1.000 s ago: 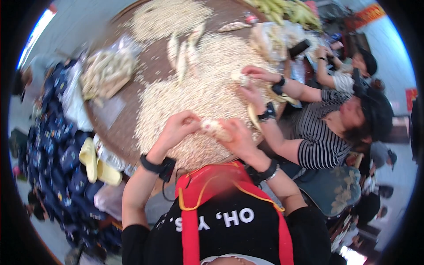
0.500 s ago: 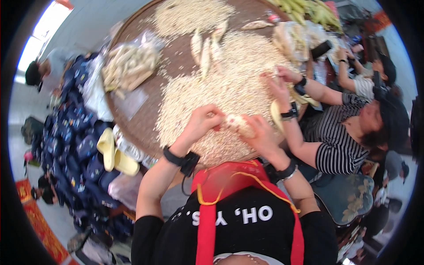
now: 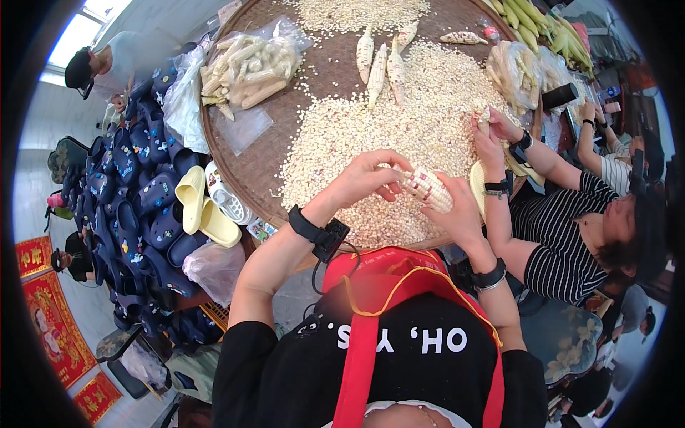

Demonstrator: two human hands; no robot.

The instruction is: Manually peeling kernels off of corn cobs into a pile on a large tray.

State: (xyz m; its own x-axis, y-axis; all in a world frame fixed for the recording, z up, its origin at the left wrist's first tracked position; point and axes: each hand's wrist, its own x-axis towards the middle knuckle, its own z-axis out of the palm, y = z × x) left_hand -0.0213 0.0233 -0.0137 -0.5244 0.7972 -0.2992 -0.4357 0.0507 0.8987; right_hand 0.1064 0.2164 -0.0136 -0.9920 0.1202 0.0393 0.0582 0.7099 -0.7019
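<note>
A corn cob (image 3: pixel 427 190) with pale kernels and some dark red ones is held above the loose kernels. My right hand (image 3: pixel 458 212) wraps round its lower right end. My left hand (image 3: pixel 369 180) has its fingers bent against the upper left end. Below and around both hands, a thick layer of loose corn kernels (image 3: pixel 328 143) covers much of a large round brown tray (image 3: pixel 275 153). Several whole cobs (image 3: pixel 377 75) lie together on the tray, beyond my hands.
A co-worker's hands (image 3: pixel 492 135) hold a small pale piece close on my right. Stripped cobs (image 3: pixel 250 68) lie on plastic at the far left; a clear bag (image 3: pixel 515 75) and green-husked corn (image 3: pixel 528 21) stand far right. Navy clogs (image 3: pixel 128 221) and yellow slippers (image 3: pixel 203 210) pile up at left.
The whole view has shifted, so the tray sits farther right and looks sharper. My left fingers have spread a little at the cob's end; my right hand still holds the cob.
</note>
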